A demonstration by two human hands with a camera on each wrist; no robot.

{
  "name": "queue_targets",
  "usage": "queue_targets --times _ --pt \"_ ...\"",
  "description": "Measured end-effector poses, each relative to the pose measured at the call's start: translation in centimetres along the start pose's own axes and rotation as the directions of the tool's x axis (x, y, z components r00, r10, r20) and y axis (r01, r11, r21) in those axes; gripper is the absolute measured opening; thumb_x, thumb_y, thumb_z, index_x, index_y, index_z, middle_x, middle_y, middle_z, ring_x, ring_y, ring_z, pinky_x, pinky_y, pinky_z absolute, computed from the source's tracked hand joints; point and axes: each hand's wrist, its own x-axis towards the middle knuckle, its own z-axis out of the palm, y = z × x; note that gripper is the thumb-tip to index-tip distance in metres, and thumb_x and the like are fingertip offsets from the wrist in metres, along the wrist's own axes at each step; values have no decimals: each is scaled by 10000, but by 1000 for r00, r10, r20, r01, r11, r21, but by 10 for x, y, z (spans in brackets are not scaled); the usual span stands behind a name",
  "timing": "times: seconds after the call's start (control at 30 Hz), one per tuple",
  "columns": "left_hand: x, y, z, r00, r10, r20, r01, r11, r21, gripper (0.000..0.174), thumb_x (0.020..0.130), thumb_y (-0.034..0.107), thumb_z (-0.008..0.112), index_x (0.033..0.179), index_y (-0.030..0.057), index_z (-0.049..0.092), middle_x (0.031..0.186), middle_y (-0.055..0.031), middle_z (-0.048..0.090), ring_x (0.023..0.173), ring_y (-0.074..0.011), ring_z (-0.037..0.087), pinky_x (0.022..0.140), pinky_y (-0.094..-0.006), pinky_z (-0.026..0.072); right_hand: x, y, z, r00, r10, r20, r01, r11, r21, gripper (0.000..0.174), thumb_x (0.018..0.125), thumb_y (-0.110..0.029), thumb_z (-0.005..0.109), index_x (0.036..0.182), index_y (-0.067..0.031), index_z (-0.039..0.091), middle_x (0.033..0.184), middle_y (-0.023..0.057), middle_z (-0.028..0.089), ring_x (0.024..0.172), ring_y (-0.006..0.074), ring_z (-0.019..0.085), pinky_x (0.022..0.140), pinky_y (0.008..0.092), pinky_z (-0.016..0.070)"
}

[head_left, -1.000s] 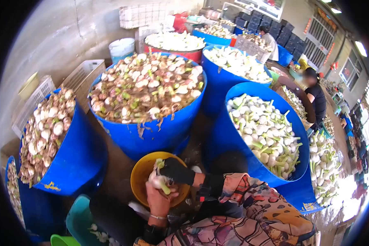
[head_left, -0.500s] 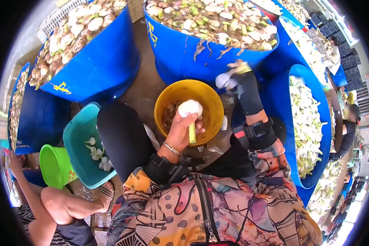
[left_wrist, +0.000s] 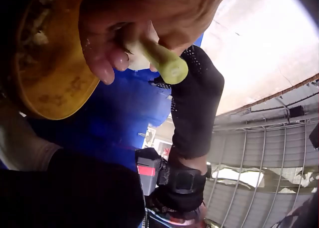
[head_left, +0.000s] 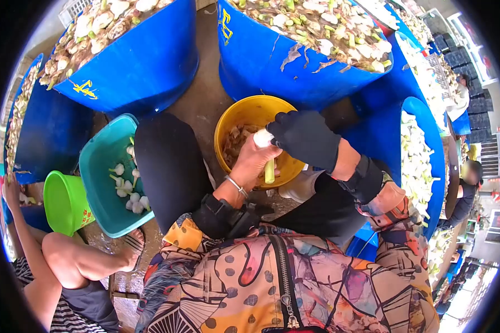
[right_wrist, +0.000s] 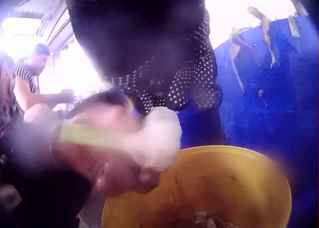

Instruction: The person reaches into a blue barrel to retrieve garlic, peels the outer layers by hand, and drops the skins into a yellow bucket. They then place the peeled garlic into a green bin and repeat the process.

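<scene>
I grip a white garlic bulb (head_left: 263, 137) in my bare left hand (head_left: 254, 162), fingers curled round it, its green stem (head_left: 269, 172) sticking out towards me below the thumb. My right hand (head_left: 307, 136), in a black glove dotted white on the fingers, is up against the bulb's far right side with its fingers bent; I cannot tell whether they pinch it. Bulb and hands are over the yellow bucket (head_left: 244, 112), which has pale scraps (head_left: 234, 142) inside. Left of my knee, a teal basin (head_left: 101, 158) holds more garlic bulbs (head_left: 135, 203); ahead stands a blue barrel (head_left: 294, 69).
</scene>
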Motion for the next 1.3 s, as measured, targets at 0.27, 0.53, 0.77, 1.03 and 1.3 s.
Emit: queue_targets --times 0.27,0.53,0.77,1.03,1.3 --pt "6 -12 -7 996 85 28 -87 991 104 520 743 124 719 1175 21 449 981 -65 588 870 -159 581 756 -303 491 1 6 3 998 -66 14 66 998 -24 127 705 -137 616 819 -85 600 740 93 580 657 274 610 535 384 471" --pt "-3 -3 3 927 351 133 -332 600 728 572 709 134 733 1167 -16 426 995 -135 593 929 -203 601 816 -320 479 6 33 -7 977 169 -128 -127 951 282 167 742 -167 618 889 -87 622 793 124 636 702 340 625 590 420 491" --pt "9 -8 -5 967 252 49 -250 886 389 592 718 109 753 1187 -22 416 1008 -101 593 928 -164 584 816 -294 488 -14 12 -14 993 98 -62 -74 949 307 179 751 -174 620 911 -93 629 798 105 625 685 312 623 583 405 489" --pt "6 -13 -4 973 225 49 -225 885 409 581 708 114 748 1173 -38 436 1003 -110 595 908 -177 591 800 -300 492 -16 -3 -7 1000 -19 21 20 998 -62 138 726 -192 602 824 -95 594 750 88 612 640 256 630 511 387 473" --pt "1 -7 3 948 306 84 -304 800 517 540 726 160 762 1143 -16 467 986 -91 593 894 -162 587 794 -300 489 -16 20 -1 986 127 -110 -97 964 246 159 776 -182 597 882 -64 600 769 151 623 665 269 635 551 395 493"
